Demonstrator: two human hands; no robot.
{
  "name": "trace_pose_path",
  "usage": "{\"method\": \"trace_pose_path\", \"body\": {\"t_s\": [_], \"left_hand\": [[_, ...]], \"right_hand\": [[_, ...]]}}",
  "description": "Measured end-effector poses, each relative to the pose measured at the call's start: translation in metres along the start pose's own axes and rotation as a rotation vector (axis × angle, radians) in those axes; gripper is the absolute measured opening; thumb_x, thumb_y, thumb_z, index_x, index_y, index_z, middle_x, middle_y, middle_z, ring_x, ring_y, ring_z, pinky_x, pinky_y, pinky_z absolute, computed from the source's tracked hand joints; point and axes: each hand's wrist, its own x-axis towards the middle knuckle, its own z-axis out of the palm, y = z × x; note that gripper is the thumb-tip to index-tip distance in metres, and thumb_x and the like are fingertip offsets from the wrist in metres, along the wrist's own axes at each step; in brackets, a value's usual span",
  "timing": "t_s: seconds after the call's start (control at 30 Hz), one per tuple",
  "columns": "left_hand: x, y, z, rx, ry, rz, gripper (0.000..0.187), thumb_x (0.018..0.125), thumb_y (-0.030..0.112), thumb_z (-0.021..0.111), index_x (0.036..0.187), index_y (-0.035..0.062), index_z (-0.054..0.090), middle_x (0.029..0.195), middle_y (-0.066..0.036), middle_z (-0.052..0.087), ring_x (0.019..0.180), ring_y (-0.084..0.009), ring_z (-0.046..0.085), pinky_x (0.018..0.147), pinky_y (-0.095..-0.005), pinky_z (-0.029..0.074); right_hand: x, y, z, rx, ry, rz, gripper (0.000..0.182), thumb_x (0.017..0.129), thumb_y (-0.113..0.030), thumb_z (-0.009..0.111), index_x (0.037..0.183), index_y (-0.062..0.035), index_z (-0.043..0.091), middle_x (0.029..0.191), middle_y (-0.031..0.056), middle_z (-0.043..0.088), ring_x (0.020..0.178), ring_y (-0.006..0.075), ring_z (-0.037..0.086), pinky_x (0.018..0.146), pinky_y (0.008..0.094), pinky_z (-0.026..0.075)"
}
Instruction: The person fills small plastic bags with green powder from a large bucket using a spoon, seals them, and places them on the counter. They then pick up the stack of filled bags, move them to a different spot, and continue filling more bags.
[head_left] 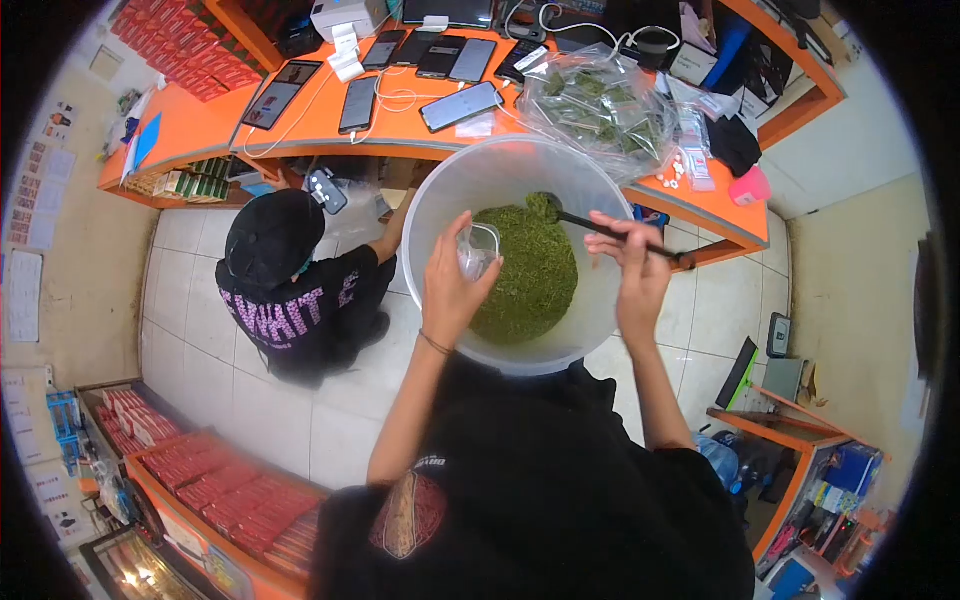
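Observation:
A large translucent white bucket (440, 215) stands before me, with a heap of shredded green herb (530, 275) at its bottom. Over its left side, my left hand (455, 285) grips a small clear plastic bag (480, 250), its mouth held apart. My right hand (638, 262) holds the dark handle of a long spoon (600, 229) above the bucket's right side. Green herb fills the spoon's bowl, which is close to the bag's right. The bag's lower part is partly hidden by my fingers.
On the orange desk (420, 142) lie several phones with white cables and a large clear bag (600, 110) of small filled packets. A person in a black cap (275, 240) crouches at the left. Red packs fill a shelf (230, 490) at lower left. A squeegee (738, 373) leans at right.

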Motion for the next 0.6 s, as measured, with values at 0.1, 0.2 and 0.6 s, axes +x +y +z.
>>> {"method": "trace_pose_path", "body": {"t_s": [0.1,0.2,0.6], "left_hand": [[0.006,0.008,0.010,-0.045,-0.049,-0.030,0.083,0.072,0.010,0.080,0.141,0.0053,0.036,0.122,-0.021,0.059,0.115,-0.0379,0.057,0.094,-0.0421,0.048],[0.009,0.010,0.023,-0.074,-0.083,-0.025,0.092,0.071,0.009,0.081,0.146,0.0074,0.027,0.120,-0.021,0.060,0.114,-0.0380,0.058,0.093,-0.0426,0.048],[-0.006,0.000,0.000,-0.050,-0.111,-0.165,0.090,0.071,0.008,0.080,0.146,0.0084,0.029,0.120,-0.020,0.060,0.106,-0.0382,0.062,0.087,-0.0426,0.051]], "right_hand": [[-0.021,0.011,0.011,-0.294,-0.162,-0.432,0.015,0.098,-0.007,0.051,0.106,0.0037,0.057,0.118,0.0221,0.063,0.102,0.0280,0.066,0.085,0.0336,0.055],[-0.036,0.013,0.015,-0.537,-0.338,-0.587,0.020,0.092,0.000,0.058,0.112,0.0030,0.058,0.123,0.0214,0.061,0.108,0.0309,0.065,0.085,0.0351,0.055],[-0.013,0.065,0.003,-1.033,-0.732,0.231,0.029,0.092,-0.017,0.058,0.076,0.0074,0.064,0.069,0.0281,0.061,0.071,0.0445,0.064,0.070,0.0488,0.050]]}}
